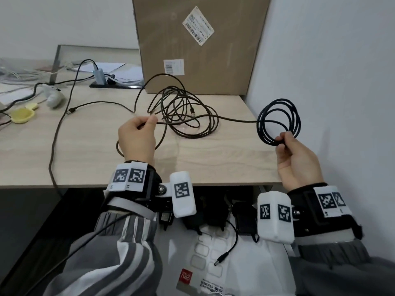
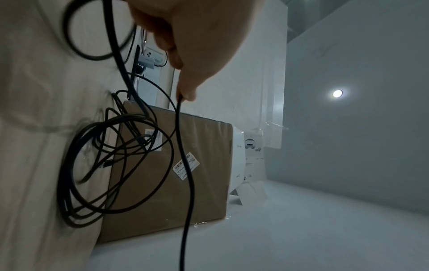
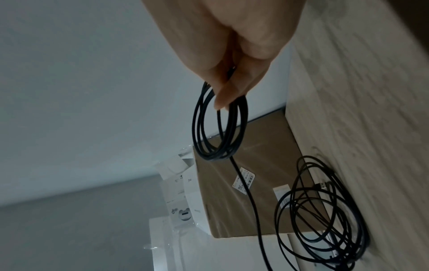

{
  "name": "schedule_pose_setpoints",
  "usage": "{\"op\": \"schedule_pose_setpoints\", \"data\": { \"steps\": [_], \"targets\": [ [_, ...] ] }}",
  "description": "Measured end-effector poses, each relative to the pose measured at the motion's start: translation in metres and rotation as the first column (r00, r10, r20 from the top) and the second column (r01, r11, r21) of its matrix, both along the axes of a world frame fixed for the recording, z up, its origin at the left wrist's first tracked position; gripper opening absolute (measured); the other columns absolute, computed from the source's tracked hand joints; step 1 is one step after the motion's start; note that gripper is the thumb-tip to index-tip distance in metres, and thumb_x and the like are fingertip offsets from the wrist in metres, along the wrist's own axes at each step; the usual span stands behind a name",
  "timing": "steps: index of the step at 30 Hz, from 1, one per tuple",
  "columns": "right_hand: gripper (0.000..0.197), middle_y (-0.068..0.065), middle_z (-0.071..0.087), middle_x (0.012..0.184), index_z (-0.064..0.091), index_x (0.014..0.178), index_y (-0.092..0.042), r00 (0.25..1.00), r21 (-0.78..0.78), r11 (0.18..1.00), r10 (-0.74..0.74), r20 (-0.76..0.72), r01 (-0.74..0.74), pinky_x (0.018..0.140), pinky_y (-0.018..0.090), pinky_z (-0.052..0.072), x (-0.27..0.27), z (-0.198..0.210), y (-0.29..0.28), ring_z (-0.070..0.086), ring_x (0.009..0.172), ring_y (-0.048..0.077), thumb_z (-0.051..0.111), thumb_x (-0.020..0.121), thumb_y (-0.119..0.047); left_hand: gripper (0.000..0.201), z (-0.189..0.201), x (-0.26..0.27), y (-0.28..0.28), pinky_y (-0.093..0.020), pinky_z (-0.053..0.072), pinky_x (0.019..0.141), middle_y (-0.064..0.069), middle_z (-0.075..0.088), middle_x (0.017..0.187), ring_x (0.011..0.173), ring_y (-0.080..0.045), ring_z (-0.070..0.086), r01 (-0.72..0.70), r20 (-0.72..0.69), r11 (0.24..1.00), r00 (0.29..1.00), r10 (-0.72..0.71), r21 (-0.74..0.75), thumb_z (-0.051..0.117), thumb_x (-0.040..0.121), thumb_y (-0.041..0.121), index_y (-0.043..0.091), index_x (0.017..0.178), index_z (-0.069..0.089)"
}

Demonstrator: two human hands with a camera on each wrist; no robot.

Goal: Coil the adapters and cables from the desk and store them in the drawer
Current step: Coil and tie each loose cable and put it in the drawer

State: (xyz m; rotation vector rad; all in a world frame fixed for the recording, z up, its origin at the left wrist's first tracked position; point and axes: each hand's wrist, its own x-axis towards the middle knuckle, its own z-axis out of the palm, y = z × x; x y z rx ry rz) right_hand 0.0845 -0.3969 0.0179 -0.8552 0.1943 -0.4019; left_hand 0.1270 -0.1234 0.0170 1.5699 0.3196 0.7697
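My right hand [image 1: 284,138] pinches a neat coil of black cable [image 1: 279,120] held up beyond the desk's right edge; in the right wrist view the coil [image 3: 218,132] hangs from my fingers [image 3: 232,91]. From it a taut strand [image 1: 235,119] runs left to my left hand [image 1: 147,122], which pinches it between thumb and fingertips [image 2: 185,91]. A loose tangle of the cable [image 1: 183,112] with a USB plug [image 1: 192,112] lies on the wooden desk [image 1: 96,150]. Below the desk edge, the open drawer [image 1: 269,259] holds black adapters [image 1: 243,216] and a barrel-plug lead [image 1: 220,258].
A tall cardboard box [image 1: 198,43] stands at the desk's back, right behind the tangle. Another dark cable [image 1: 57,133] trails off the front edge. A grey hub [image 1: 98,76], white controller [image 1: 53,98] and yellow pieces [image 1: 21,115] sit far left. A white wall [image 1: 331,82] bounds the right.
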Motion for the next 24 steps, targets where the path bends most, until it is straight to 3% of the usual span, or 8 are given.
{"op": "schedule_pose_setpoints", "data": {
  "steps": [4,6,10,13,16,20,22,24],
  "targets": [
    [0.017,-0.006,0.066,0.064,0.062,0.083,-0.008,0.999,-0.084,0.995,0.047,0.009,-0.046,0.057,0.009,0.049,0.000,-0.001,0.003,0.062,0.064,0.002,0.052,0.096,-0.013,0.024,0.009,-0.004,-0.007,-0.042,0.040,0.101,-0.007,0.057,0.118,0.114,-0.024,0.050,-0.034,-0.193,0.920,0.974,0.118,0.389,0.060,0.087,0.034,0.025,0.107,0.069],
    [0.016,-0.004,0.066,0.068,0.062,0.084,-0.007,0.998,-0.132,0.990,0.054,0.008,-0.053,0.058,0.008,0.048,-0.001,-0.001,0.004,0.061,0.064,0.002,0.053,0.095,-0.013,0.032,0.022,-0.013,-0.015,-0.039,0.028,0.111,-0.005,0.046,0.135,0.128,-0.023,0.038,-0.067,-0.069,0.828,0.990,0.126,0.556,0.058,0.090,0.019,0.021,0.121,0.065],
    [0.015,0.000,0.063,0.072,0.063,0.084,-0.008,0.996,-0.242,0.967,0.083,-0.015,-0.084,0.056,0.008,0.047,-0.003,-0.003,0.004,0.056,0.058,0.002,0.054,0.095,-0.014,0.033,0.052,-0.032,-0.051,-0.016,0.032,0.106,0.006,0.059,0.124,0.122,-0.008,0.049,0.144,0.214,0.777,0.916,-0.339,0.613,0.055,0.088,0.009,0.016,0.118,0.066],
    [0.015,-0.002,0.062,0.069,0.063,0.084,-0.010,0.991,-0.317,0.939,0.132,-0.016,-0.131,0.052,0.010,0.045,-0.002,-0.001,0.005,0.050,0.054,0.002,0.053,0.095,-0.013,0.042,0.061,-0.026,-0.082,-0.007,0.019,0.106,0.009,0.054,0.136,0.134,-0.005,0.037,0.394,0.027,0.635,0.836,-0.548,0.665,0.046,0.093,0.001,0.021,0.127,0.059],
    [0.017,-0.002,0.060,0.070,0.063,0.084,-0.012,0.983,-0.356,0.920,0.181,0.009,-0.166,0.048,0.012,0.040,-0.001,0.002,0.007,0.046,0.053,0.003,0.051,0.096,-0.012,0.062,0.052,-0.007,-0.098,-0.029,0.005,0.118,0.010,0.041,0.147,0.145,-0.012,0.016,0.548,-0.275,0.433,0.792,-0.546,0.716,0.037,0.088,-0.009,0.026,0.138,0.046],
    [0.018,-0.001,0.058,0.069,0.061,0.084,-0.011,0.974,-0.349,0.914,0.227,0.021,-0.206,0.046,0.013,0.037,-0.004,0.001,0.009,0.043,0.052,0.004,0.048,0.096,-0.010,0.023,0.035,0.006,-0.101,-0.058,-0.003,0.113,0.014,0.051,0.105,0.122,-0.016,0.044,0.456,-0.329,0.354,0.872,-0.363,0.817,0.050,0.096,0.020,0.031,0.112,0.062],
    [0.018,-0.002,0.059,0.069,0.061,0.085,-0.011,0.974,-0.342,0.916,0.226,0.009,-0.209,0.047,0.013,0.039,-0.004,0.000,0.009,0.044,0.052,0.004,0.048,0.097,-0.010,0.015,0.037,0.009,-0.098,-0.050,0.012,0.115,0.006,0.055,0.093,0.100,-0.017,0.053,0.454,-0.296,0.379,0.865,-0.406,0.806,0.053,0.095,0.028,0.023,0.095,0.067],
    [0.018,-0.001,0.059,0.069,0.061,0.085,-0.011,0.978,-0.308,0.931,0.209,0.008,-0.197,0.047,0.012,0.040,-0.002,0.000,0.009,0.044,0.052,0.003,0.048,0.097,-0.011,0.017,0.045,0.012,-0.094,-0.033,0.041,0.089,0.005,0.057,0.075,0.076,-0.012,0.055,0.539,-0.294,0.405,0.798,-0.526,0.739,0.058,0.093,0.026,0.016,0.086,0.069]
  ]
}}
